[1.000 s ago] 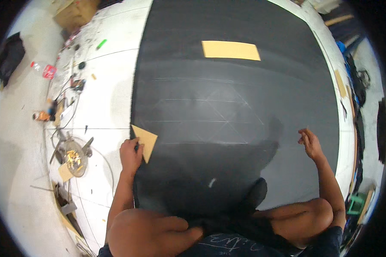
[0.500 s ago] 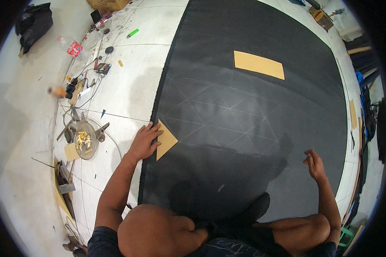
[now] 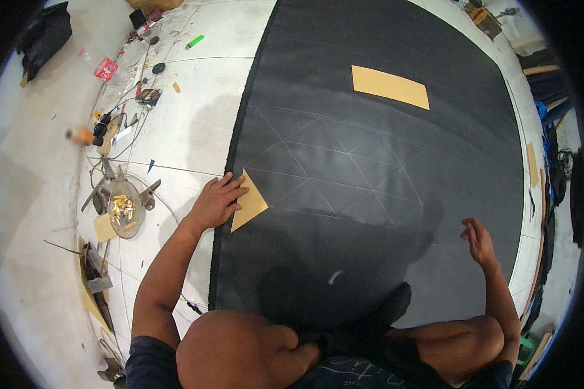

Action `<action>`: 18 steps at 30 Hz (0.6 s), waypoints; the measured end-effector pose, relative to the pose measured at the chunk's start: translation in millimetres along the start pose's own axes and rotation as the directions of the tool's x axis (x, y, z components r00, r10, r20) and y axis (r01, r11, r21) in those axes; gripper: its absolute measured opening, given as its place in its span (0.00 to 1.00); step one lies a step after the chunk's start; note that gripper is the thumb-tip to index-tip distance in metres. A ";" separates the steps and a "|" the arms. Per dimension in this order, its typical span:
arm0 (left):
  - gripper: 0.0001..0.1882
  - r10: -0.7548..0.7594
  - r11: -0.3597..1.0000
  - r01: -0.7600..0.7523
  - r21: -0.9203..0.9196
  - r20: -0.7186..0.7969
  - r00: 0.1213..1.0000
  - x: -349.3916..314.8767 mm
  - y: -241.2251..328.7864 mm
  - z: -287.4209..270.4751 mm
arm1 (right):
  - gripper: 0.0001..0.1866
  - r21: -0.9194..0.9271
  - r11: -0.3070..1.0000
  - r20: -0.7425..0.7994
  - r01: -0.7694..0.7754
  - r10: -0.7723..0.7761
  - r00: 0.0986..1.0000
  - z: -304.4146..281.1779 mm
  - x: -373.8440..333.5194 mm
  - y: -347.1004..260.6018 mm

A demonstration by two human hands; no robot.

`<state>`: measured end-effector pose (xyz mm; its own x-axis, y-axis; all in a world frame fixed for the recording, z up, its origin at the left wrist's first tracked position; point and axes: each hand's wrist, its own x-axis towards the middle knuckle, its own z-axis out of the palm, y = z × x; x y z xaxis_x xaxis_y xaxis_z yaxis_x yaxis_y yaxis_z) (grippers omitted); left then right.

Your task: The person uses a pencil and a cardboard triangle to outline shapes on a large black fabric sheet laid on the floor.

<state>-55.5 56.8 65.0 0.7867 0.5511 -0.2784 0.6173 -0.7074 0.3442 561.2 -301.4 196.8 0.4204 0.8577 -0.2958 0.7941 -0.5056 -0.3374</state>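
Left hand (image 3: 215, 202) on tan triangle (image 3: 252, 201), frame centre-left.
Its fingers spread; the right hand (image 3: 479, 244), frame right, curls over black sheet (image 3: 370, 259), grip unclear.

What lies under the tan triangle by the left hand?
The dark sheet surrounds and appears to support the triangle; any markings directly beneath are covered. The left hand covers part of it.

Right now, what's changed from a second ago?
The view has swung, and on the black sheet the tan triangle has turned clockwise, its long edge now roughly parallel to the sheet's left edge. The left hand has opened from bunched to spread fingers and lies partly on the triangle. The tan rectangle and pale drawn lines stayed put; the right hand is still over the sheet's right side.
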 end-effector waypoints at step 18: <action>0.27 -0.013 1.000 0.013 -0.007 -0.012 1.000 -2.5 -0.9 -1.2 | 0.18 -0.009 0.995 0.101 -0.102 0.102 0.990 -8.1 4.6 -33.1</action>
<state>-58.0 56.5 66.5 0.7786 0.5654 -0.2720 0.6274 -0.6970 0.3471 540.3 -280.0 213.9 0.4527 0.7877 -0.4178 0.7510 -0.5894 -0.2975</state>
